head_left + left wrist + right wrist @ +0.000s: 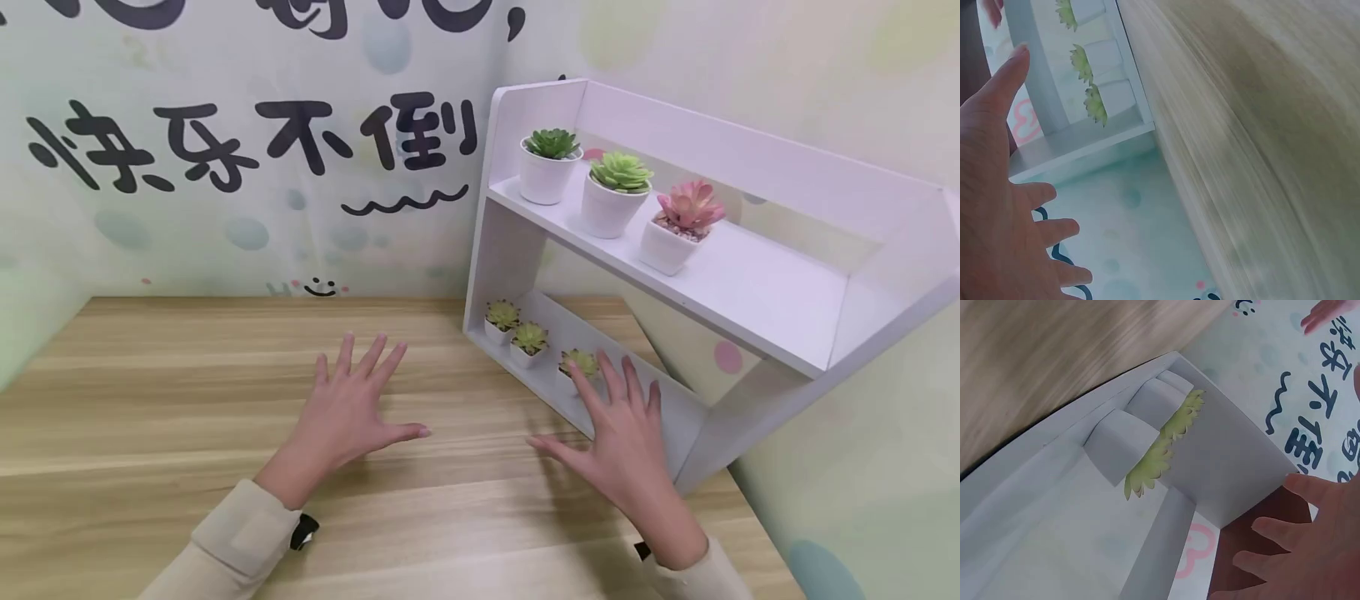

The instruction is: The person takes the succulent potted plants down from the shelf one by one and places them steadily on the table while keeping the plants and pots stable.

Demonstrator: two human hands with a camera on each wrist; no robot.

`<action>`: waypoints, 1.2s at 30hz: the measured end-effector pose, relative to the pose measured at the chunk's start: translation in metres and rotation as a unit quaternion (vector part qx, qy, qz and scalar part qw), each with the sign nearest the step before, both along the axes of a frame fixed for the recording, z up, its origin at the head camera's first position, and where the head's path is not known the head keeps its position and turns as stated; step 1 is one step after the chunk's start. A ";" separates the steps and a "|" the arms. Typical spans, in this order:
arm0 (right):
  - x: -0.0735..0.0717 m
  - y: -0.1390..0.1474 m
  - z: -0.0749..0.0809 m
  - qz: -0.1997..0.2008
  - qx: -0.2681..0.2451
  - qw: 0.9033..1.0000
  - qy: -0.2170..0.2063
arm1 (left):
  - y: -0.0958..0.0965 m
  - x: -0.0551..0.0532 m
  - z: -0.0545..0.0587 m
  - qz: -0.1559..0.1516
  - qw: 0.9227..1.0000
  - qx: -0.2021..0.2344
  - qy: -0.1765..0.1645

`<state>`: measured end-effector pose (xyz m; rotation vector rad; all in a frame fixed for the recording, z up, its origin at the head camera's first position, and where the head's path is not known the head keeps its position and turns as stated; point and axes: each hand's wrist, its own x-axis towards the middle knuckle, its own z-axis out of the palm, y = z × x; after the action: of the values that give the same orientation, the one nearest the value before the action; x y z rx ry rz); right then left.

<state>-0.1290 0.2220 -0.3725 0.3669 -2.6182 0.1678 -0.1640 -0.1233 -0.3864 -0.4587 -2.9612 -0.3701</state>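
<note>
My left hand hovers over the wooden table with its fingers spread, holding nothing. Also spread and bare, my right hand is in front of the lower level of a white two-tier shelf. In the head view its fingertips overlap a small potted succulent; contact cannot be told. Two more small succulents, one at the far end and one beside it, stand on that lower level. On the upper level are a dark green succulent, a light green one and a pink one, all in white pots.
The wood-grain table extends left of the shelf and meets a patterned wall with large dark lettering at the back. The shelf stands at an angle along the right side, near the right-hand wall.
</note>
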 end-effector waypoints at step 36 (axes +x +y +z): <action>0.032 0.027 0.053 0.082 -0.283 0.802 0.520 | 0.044 -0.040 0.059 -0.034 0.986 0.157 -0.041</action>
<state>-0.0968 0.2491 -0.3195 0.3293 -1.3514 0.5972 -0.2043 -0.0796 -0.3278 -0.5152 -2.8914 -0.8676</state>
